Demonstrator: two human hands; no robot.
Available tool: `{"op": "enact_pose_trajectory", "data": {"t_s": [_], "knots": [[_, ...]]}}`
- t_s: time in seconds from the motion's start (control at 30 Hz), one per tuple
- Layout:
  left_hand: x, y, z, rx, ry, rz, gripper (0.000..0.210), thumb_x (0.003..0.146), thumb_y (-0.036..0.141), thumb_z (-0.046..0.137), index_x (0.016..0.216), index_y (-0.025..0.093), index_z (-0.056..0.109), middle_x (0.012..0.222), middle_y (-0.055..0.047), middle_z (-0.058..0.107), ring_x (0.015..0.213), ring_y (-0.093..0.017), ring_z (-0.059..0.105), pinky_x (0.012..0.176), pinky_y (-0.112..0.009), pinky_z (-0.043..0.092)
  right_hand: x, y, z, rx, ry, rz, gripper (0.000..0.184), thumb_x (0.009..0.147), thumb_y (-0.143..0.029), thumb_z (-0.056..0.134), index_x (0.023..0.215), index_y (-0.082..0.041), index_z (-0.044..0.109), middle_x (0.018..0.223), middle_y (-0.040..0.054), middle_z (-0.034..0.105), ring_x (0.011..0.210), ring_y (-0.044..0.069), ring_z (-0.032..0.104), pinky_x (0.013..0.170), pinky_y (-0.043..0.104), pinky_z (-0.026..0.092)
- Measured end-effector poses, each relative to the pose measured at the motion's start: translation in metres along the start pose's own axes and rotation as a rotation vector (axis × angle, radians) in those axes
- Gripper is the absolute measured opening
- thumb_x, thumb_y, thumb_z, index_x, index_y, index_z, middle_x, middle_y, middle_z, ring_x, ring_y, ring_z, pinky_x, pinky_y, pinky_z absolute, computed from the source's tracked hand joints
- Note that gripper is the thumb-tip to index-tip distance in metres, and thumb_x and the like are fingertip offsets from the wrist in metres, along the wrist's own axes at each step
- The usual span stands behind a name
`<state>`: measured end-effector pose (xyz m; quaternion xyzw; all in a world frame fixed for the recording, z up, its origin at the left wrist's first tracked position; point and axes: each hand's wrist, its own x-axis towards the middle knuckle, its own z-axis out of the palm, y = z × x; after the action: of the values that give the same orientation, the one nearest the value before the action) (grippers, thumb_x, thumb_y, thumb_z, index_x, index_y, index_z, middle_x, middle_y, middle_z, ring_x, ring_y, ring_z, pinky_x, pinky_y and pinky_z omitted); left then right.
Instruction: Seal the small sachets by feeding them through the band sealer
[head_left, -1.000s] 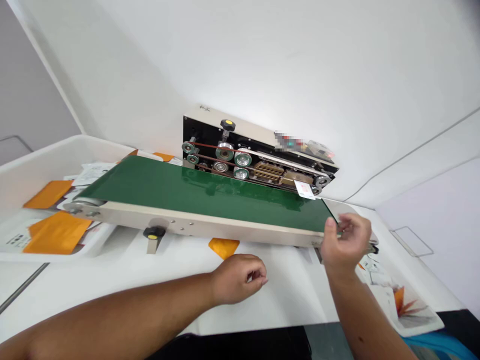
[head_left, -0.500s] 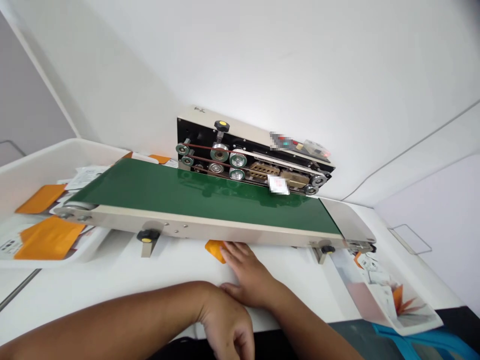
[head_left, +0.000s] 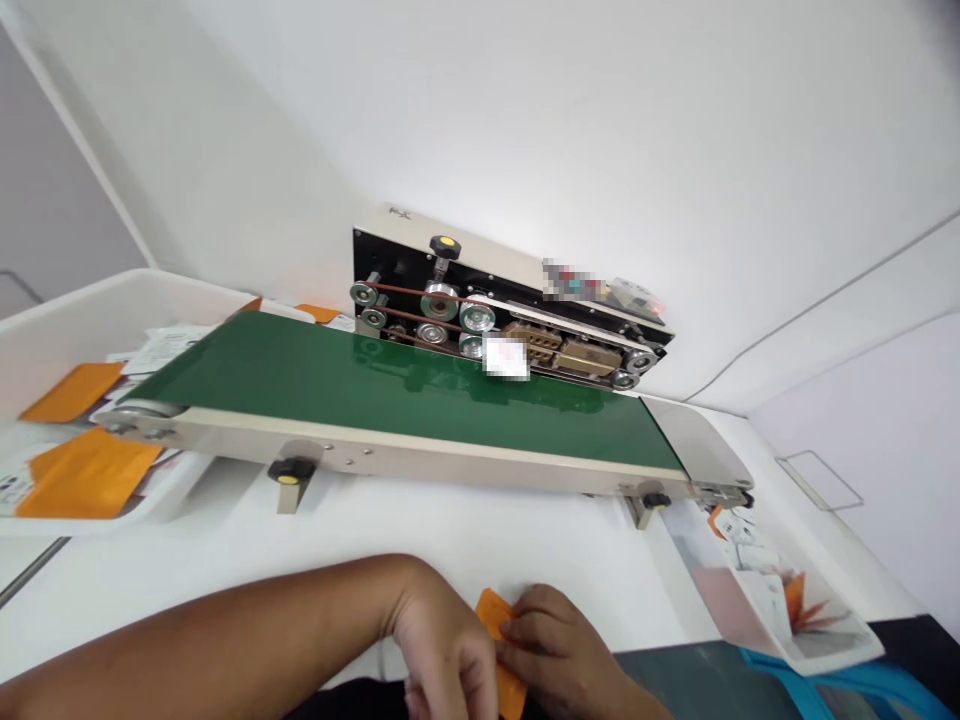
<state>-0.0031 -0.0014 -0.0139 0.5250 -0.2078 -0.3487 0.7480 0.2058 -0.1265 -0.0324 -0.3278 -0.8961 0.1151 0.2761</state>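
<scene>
Orange packet (head_left: 511, 692) now at 6 o'clock, drawn back from the belt (head_left: 420, 385); white packet (head_left: 506, 357) shifted toward 9 along the machine (head_left: 514, 290). Right hand (head_left: 559, 650) pinches the orange; left hand (head_left: 450, 650) curled, grip unclear. Bin (head_left: 142, 285) at 9: orange packs (head_left: 90, 470), white packs (head_left: 169, 345). Tub (head_left: 840, 655) at 4: likewise orange, white.

We're in what looks like a packing workshop: there's the machine (head_left: 405, 262), metal rollers (head_left: 439, 300), green conveyor belt (head_left: 420, 405), all on our white table (head_left: 420, 525), a left bin (head_left: 82, 320) and right bin (head_left: 825, 660) holding orange and white packets (head_left: 90, 475).
</scene>
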Motion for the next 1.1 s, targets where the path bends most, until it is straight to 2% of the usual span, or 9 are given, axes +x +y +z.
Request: {"op": "enact_pose_trajectory", "data": {"t_s": [0.07,0.17,0.23,0.27,0.37,0.5,0.63,0.83,1.1], "knots": [[-0.004,0.014,0.006,-0.05,0.334,0.218,0.047,0.076,0.062,0.08,0.073,0.017,0.067,0.051,0.001,0.05,0.04,-0.012,0.043,0.036,-0.023,0.032,-0.006,-0.002,-0.003,0.116,0.117,0.117,0.031,0.102,-0.021,0.053,0.13,-0.028,0.066,0.093,0.0066,0.072,0.091,0.02,0.066,0.081,0.033,0.055],[-0.005,0.02,0.005,-0.06,1.045,0.597,0.047,0.083,0.062,0.072,0.084,0.016,0.065,0.053,0.006,0.043,0.047,-0.009,0.032,0.045,-0.022,0.023,-0.004,0.003,-0.013,0.295,0.252,0.496,0.021,0.102,-0.034,0.055,0.104,-0.024,0.073,0.085,0.0052,0.069,0.078,0.019,0.064,0.07,0.029,0.052],[-0.004,0.018,0.001,0.099,1.371,0.636,0.041,0.086,0.055,0.072,0.096,0.016,0.063,0.061,0.007,0.041,0.054,-0.009,0.031,0.051,-0.021,0.025,0.004,0.011,-0.018,0.41,0.294,0.709,0.024,0.097,-0.043,0.063,0.097,-0.021,0.073,0.083,0.0046,0.068,0.074,0.019,0.063,0.069,0.029,0.051],[-0.003,0.017,-0.001,0.194,1.449,0.598,0.04,0.086,0.051,0.072,0.103,0.016,0.062,0.066,0.007,0.043,0.057,-0.009,0.033,0.053,-0.021,0.027,0.009,0.016,-0.018,0.479,0.307,0.775,0.026,0.093,-0.045,0.067,0.095,-0.02,0.073,0.082,0.0042,0.068,0.073,0.018,0.062,0.068,0.028,0.05],[-0.001,0.014,-0.003,0.353,1.453,0.413,0.041,0.086,0.043,0.072,0.117,0.018,0.06,0.079,0.003,0.052,0.064,-0.011,0.041,0.057,-0.022,0.033,0.021,0.033,-0.008,0.72,0.371,0.881,0.032,0.088,-0.05,0.072,0.094,-0.018,0.071,0.078,0.0023,0.066,0.069,0.016,0.058,0.063,0.026,0.048],[0.002,0.014,-0.001,0.427,1.554,0.194,0.025,0.089,0.029,0.063,0.112,0.02,0.065,0.08,0.002,0.059,0.069,-0.014,0.049,0.061,-0.022,0.038,0.027,0.044,0.009,0.853,0.511,0.904,0.034,0.085,-0.052,0.074,0.092,-0.018,0.068,0.076,0.0015,0.064,0.067,0.015,0.056,0.061,0.025,0.047],[0.0,0.015,-0.004,0.375,1.604,0.189,0.041,0.09,0.026,0.059,0.13,0.021,0.059,0.073,0.005,0.054,0.064,-0.013,0.049,0.059,-0.022,0.039,0.027,0.042,0.009,0.842,0.556,0.921,0.034,0.085,-0.05,0.075,0.095,-0.018,0.07,0.079,0.0027,0.066,0.069,0.016,0.057,0.063,0.026,0.049],[-0.002,0.017,-0.005,0.371,1.516,0.169,0.029,0.09,0.025,0.059,0.119,0.019,0.061,0.067,0.006,0.05,0.061,-0.012,0.046,0.054,-0.021,0.034,0.029,0.038,0.002,0.847,0.503,0.939,0.035,0.086,-0.051,0.074,0.096,-0.018,0.074,0.082,0.0045,0.069,0.069,0.017,0.06,0.062,0.027,0.05],[-0.001,0.012,-0.009,0.282,1.54,0.288,0.028,0.094,0.034,0.058,0.117,0.017,0.056,0.063,0.007,0.045,0.056,-0.012,0.043,0.052,-0.022,0.032,0.025,0.04,0.007,0.785,0.657,0.952,0.035,0.084,-0.048,0.077,0.102,-0.019,0.075,0.079,0.0043,0.069,0.067,0.017,0.061,0.061,0.027,0.053]]}}
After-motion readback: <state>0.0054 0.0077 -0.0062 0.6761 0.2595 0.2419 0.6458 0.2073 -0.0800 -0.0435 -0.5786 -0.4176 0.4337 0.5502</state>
